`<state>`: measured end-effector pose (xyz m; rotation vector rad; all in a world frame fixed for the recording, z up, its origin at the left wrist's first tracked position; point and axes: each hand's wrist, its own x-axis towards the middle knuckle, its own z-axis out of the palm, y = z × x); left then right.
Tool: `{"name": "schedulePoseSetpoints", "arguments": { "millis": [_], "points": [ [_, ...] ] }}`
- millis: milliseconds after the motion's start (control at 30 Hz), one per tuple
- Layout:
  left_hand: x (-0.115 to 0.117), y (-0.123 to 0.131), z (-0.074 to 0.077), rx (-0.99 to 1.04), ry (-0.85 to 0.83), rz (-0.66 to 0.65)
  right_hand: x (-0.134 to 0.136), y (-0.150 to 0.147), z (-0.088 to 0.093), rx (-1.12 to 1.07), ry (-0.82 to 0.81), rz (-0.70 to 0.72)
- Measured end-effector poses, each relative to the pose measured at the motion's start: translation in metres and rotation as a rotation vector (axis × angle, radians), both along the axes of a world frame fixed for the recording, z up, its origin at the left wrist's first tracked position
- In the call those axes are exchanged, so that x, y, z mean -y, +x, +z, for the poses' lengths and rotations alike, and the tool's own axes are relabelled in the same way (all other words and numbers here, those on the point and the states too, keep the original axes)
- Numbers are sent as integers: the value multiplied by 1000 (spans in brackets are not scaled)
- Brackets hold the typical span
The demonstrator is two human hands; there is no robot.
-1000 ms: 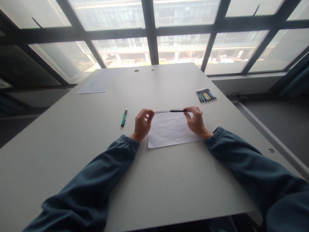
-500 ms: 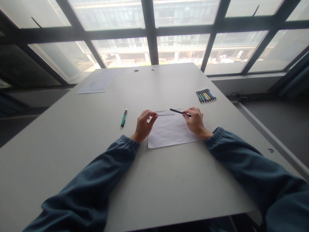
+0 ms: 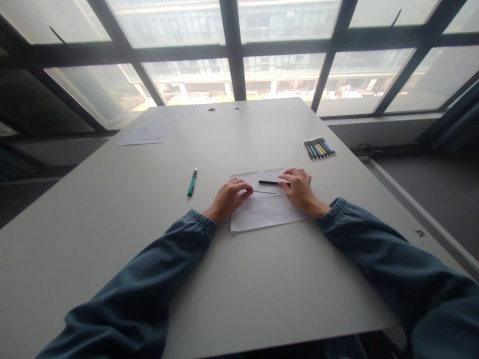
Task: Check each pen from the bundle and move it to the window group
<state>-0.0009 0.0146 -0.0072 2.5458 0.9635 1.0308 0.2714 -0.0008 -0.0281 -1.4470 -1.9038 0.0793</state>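
Note:
My left hand point(image 3: 230, 198) pinches one end of a thin dark pen refill point(image 3: 265, 192), which points right, low over a white sheet of paper point(image 3: 258, 214). My right hand point(image 3: 299, 189) has thumb and fingers around the right end of a black pen barrel point(image 3: 268, 182). The barrel appears to lie level on the sheet, just beyond the refill; its right end is hidden by the fingers. To the left of my left hand, a green and black pen point(image 3: 192, 183) rests on the table.
Several pens point(image 3: 319, 148) lie side by side at the table's right edge. More paper point(image 3: 149, 130) is at the far left of the white table point(image 3: 112, 209). Windows point(image 3: 194, 80) stand behind the table's far end.
Both hands have moved down and nearer to me. The black barrel has gone from tilted in the air to level at the paper. The refill has come lower with my left hand.

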Motion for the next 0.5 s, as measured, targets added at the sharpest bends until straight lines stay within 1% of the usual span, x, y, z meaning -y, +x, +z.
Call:
{"name": "schedulePoseSetpoints", "arguments": {
  "millis": [67, 133, 200, 267, 367, 500],
  "points": [
    [1, 0, 1, -6, 3, 3, 3, -2, 5, -6, 44, 57],
    [1, 0, 1, -10, 6, 4, 6, -5, 10, 16, 72, 163],
    [1, 0, 1, -6, 7, 3, 7, -6, 12, 58, 66, 273],
    [1, 0, 1, 8, 8, 2, 7, -7, 12, 95, 45, 348],
    [1, 0, 1, 30, 21, 13, 5, -6, 9, 108, 27, 363],
    [-1, -2, -1, 52, 51, 120, 4, -4, 7, 91, 28, 286]
  ]
}}
